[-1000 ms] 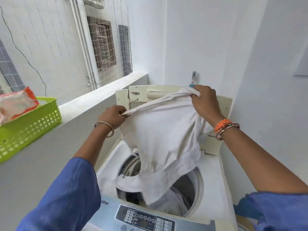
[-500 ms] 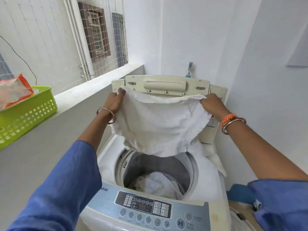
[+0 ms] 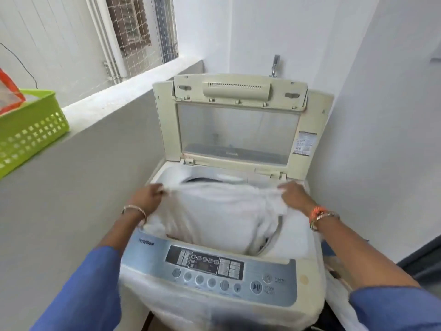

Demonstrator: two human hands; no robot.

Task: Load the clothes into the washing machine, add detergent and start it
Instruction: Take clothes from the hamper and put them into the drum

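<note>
Garment: a white cloth [image 3: 214,211] is stretched flat across the mouth of the washing machine [image 3: 214,278], sagging into the tub at the middle.
Left hand: the left hand [image 3: 148,193] pinches the cloth's far left corner, fingers curled round a bunched edge.
Right hand: the right hand [image 3: 292,192] grips the far right corner the same way; the two hands are well apart, holding the cloth taut between them.
Handling: it looks light, soft and limp, likely to fold and drop wherever it is let go. The corners are the sensible places to hold; a loose edge could catch on the rim.
Fabric: matte, slightly rumpled weave, creased near each grip.
Machine: a top-loader with a cream plastic body, its lid [image 3: 238,130] propped upright with a clear window, and a smooth grey control panel [image 3: 205,261] with round buttons.
Cover: a thin, translucent sheet wraps the machine's front.
Basket: a lime green plastic basket [image 3: 31,130] with a lattice wall sits on the ledge to the left.
</note>
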